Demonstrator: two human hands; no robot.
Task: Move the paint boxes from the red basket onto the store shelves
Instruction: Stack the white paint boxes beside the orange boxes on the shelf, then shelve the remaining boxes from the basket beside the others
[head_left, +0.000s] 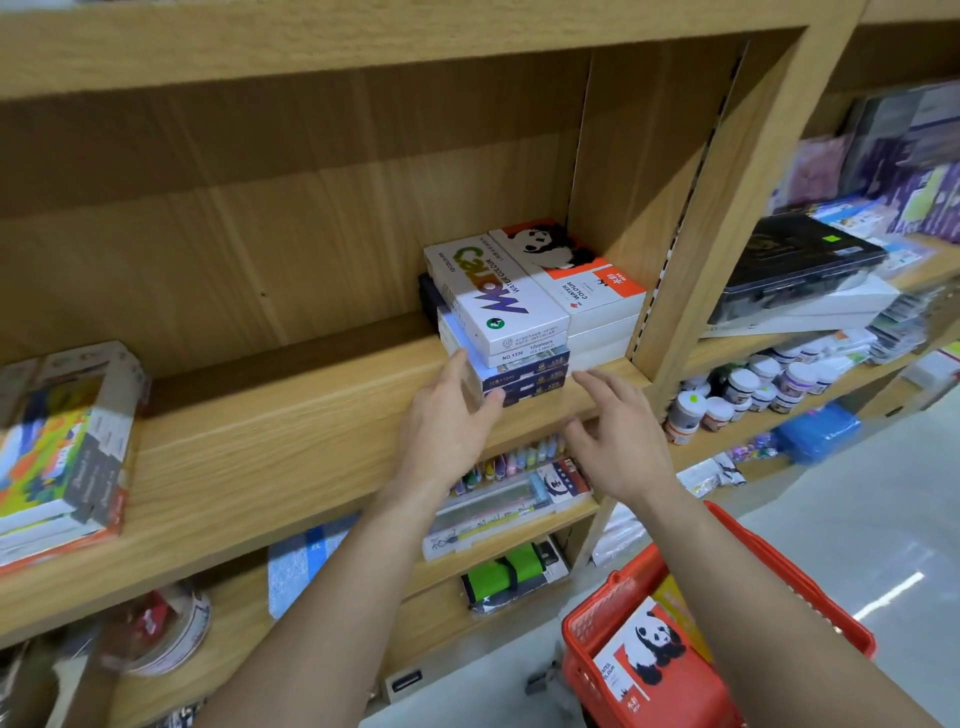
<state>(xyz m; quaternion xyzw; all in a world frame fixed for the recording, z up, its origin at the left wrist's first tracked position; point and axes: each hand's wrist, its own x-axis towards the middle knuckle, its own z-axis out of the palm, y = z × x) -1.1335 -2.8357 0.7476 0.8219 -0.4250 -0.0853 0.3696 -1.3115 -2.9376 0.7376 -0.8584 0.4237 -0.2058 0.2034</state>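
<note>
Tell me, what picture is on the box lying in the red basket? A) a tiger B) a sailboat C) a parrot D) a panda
D: the box in the basket shows a black-and-white panda on red and white, like the panda box already on the shelf.

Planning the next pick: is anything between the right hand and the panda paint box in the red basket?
Nothing visible blocks it. The right hand is open, up by the shelf edge; the panda paint box stands uncovered in the open-topped red basket below, though the right forearm hides part of the basket.
</note>
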